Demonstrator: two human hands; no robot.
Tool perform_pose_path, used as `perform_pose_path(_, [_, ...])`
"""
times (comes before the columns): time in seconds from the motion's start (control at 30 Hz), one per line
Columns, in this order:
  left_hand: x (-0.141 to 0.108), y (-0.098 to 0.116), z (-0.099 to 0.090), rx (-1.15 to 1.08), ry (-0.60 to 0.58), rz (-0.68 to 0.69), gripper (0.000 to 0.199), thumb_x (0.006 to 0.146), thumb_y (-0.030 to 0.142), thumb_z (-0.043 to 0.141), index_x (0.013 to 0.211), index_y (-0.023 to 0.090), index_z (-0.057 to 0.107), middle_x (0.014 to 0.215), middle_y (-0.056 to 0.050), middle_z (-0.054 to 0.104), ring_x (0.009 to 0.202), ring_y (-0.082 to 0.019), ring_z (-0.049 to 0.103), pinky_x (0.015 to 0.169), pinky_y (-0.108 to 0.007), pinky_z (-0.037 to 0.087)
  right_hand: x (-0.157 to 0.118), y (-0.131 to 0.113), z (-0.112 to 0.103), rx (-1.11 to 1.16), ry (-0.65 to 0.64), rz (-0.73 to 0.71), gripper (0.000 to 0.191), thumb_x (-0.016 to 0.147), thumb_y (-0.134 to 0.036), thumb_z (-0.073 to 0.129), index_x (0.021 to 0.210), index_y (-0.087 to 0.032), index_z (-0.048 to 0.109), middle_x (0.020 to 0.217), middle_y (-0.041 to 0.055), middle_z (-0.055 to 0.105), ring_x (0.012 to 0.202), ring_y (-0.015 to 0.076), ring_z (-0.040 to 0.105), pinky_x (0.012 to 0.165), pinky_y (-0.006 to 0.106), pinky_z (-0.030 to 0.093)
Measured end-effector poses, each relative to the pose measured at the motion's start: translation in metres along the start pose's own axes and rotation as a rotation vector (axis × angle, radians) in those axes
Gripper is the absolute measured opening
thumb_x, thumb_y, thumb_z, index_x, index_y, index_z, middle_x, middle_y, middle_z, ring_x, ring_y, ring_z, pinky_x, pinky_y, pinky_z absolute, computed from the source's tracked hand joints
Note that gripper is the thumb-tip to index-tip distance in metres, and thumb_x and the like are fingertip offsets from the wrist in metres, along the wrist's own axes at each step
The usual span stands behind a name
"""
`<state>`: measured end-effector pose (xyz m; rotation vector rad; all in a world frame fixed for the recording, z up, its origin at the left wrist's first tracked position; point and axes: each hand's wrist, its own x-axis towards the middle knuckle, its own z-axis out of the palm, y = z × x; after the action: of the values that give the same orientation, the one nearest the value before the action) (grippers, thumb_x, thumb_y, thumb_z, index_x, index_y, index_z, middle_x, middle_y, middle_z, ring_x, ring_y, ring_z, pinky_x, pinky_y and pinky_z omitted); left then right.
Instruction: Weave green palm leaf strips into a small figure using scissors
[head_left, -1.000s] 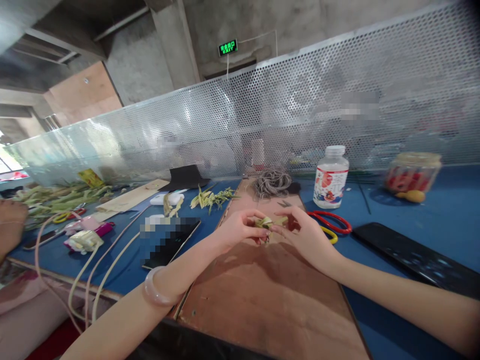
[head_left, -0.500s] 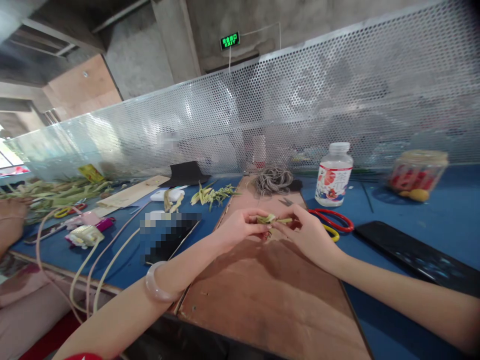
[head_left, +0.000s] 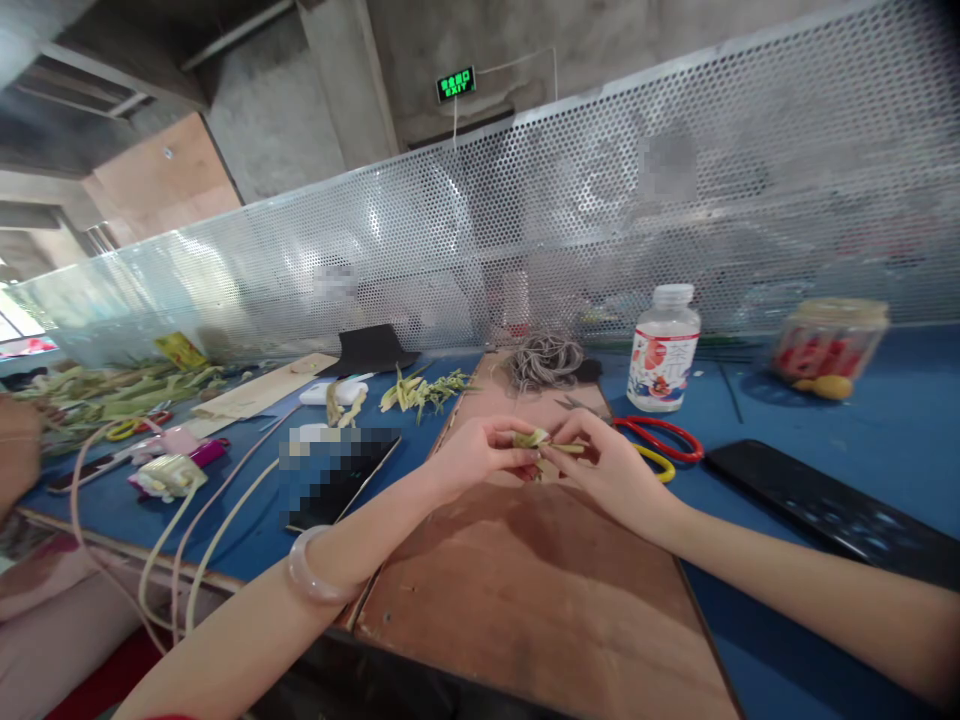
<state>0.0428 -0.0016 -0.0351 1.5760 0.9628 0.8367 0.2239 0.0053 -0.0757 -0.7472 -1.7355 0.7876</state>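
Observation:
Above a brown wooden board (head_left: 540,590), my two hands meet over a small pale-green strip of plant husk (head_left: 534,438). My left hand (head_left: 484,450), with a pale bangle (head_left: 311,568) on its forearm, pinches the left end of the piece. The fingertips of my right hand (head_left: 604,465) are closed on its right, stem-like end. Part of the piece is covered by my fingers. Just beyond my right hand, scissors with red and yellow handles (head_left: 667,440) rest on the table. A heap of grey cord (head_left: 546,360) sits at the board's far end.
A clear labelled bottle (head_left: 664,350), a jar with red contents (head_left: 832,345) and a black phone (head_left: 825,510) stand or lie on the right. Green leaf sprigs (head_left: 424,390) and another phone (head_left: 349,480) are on the left. A co-worker's hand (head_left: 16,450) shows at the left edge.
My fingers have shifted slightly around the plant piece, and its pale end shows a little more. The co-worker's hand at the left has moved a bit.

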Motion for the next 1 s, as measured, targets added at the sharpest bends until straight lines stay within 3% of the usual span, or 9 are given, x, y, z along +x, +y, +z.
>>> perform_pose_path(0.2, [0.002, -0.005, -0.003, -0.001, -0.015, 0.061, 0.041, 0.069, 0.033, 0.072, 0.102, 0.013, 0.062, 0.085, -0.009, 0.069, 0.070, -0.015, 0.065, 0.074, -0.034, 0.052, -0.001, 0.002, 0.001, 0.129, -0.010, 0.031, 0.023, 0.079, -0.040, 0.060, 0.075, -0.021, 0.048, 0.094, 0.0068, 0.065, 0.078, 0.0173, 0.063, 0.060, 0.031, 0.053])
perform_pose_path(0.53, [0.004, -0.006, -0.003, 0.069, 0.044, 0.087, 0.043, 0.068, 0.026, 0.073, 0.095, 0.017, 0.040, 0.073, -0.004, 0.067, 0.061, -0.015, 0.065, 0.063, -0.032, 0.051, -0.002, 0.002, 0.001, 0.176, -0.036, 0.063, 0.024, 0.079, -0.039, 0.061, 0.074, -0.022, 0.045, 0.083, 0.0041, 0.064, 0.067, 0.0154, 0.062, 0.058, 0.032, 0.055])
perform_pose_path(0.8, [-0.002, -0.003, 0.006, 0.142, 0.123, 0.215, 0.034, 0.071, 0.021, 0.069, 0.093, 0.018, 0.042, 0.082, -0.005, 0.067, 0.077, -0.016, 0.066, 0.065, -0.027, 0.048, -0.003, -0.001, 0.001, 0.125, 0.003, -0.026, 0.022, 0.080, -0.036, 0.061, 0.073, -0.022, 0.045, 0.088, 0.0043, 0.061, 0.074, 0.0170, 0.062, 0.064, 0.034, 0.054])
perform_pose_path(1.0, [-0.003, -0.001, 0.007, 0.117, 0.122, 0.224, 0.031, 0.073, 0.020, 0.067, 0.092, 0.018, 0.043, 0.080, -0.004, 0.068, 0.073, -0.016, 0.066, 0.062, -0.027, 0.049, -0.003, -0.006, 0.002, 0.170, 0.046, -0.029, 0.017, 0.079, -0.031, 0.062, 0.081, -0.022, 0.048, 0.083, 0.0014, 0.062, 0.068, 0.0150, 0.063, 0.063, 0.032, 0.055])
